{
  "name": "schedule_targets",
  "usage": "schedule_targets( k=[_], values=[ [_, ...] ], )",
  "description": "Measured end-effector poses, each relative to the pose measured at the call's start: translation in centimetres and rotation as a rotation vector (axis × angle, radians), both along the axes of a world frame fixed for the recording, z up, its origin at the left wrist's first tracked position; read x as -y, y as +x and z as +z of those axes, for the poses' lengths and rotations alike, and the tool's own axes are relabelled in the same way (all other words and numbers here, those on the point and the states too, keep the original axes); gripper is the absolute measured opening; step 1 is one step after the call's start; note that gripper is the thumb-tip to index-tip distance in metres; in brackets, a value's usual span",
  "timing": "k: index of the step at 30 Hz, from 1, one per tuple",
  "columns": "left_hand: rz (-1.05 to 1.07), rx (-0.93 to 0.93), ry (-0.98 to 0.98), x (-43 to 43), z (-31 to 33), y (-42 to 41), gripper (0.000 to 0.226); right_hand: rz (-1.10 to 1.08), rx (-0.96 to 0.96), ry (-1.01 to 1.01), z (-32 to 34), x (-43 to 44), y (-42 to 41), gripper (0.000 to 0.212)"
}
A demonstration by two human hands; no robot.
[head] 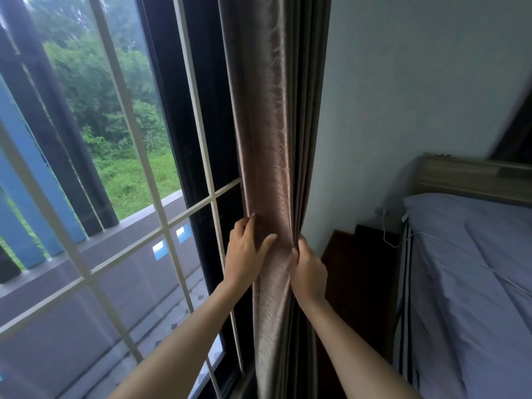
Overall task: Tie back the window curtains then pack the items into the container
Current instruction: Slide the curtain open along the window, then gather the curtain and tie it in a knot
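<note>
Between both hands, bunched brown curtain (270, 168)

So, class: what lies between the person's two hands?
In the head view, the gathered brown curtain hangs between them: the left hand presses its window side, and the right hand grips its folds on the wall side.

Curtain (270, 139) between window (115, 168) and bed (475, 269)

A white-barred window (126, 174) shows green trees (95, 82) in daylight, with a pale wall (403, 82), dark nightstand (359, 272) and blue-sheeted bed (472, 283) to its right.
</note>
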State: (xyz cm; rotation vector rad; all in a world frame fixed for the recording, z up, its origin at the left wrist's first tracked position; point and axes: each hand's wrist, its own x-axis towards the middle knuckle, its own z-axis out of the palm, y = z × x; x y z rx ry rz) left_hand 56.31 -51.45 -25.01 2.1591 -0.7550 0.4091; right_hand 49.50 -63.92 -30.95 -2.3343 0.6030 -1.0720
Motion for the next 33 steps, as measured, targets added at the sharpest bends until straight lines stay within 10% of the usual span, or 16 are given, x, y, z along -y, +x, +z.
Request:
schedule_targets(
  k=[9, 18, 28, 33],
  values=[
    [-0.080, -0.244, -0.074, 2.1, 1.1, 0.7, 0.104, 0.460, 0.063, 0.605, 1.2, 0.1, -0.6, 0.024],
    [-0.233, -0.460, -0.137, 3.2, 1.5, 1.9, 0.052, 0.613, 0.048, 1.381, 1.6, 1.8, -0.2, 0.021],
    [-0.214, -0.620, -0.253, 4.0, 1.8, 2.3, 0.030, 0.481, 0.064, 1.302, 1.9, 1.5, 2.7, 0.025],
    [-0.100, -0.577, -0.296, 3.9, 1.7, 2.3, 0.022, 0.246, 0.148, 0.880, 1.6, -0.6, 4.0, 0.014]
  ],
)
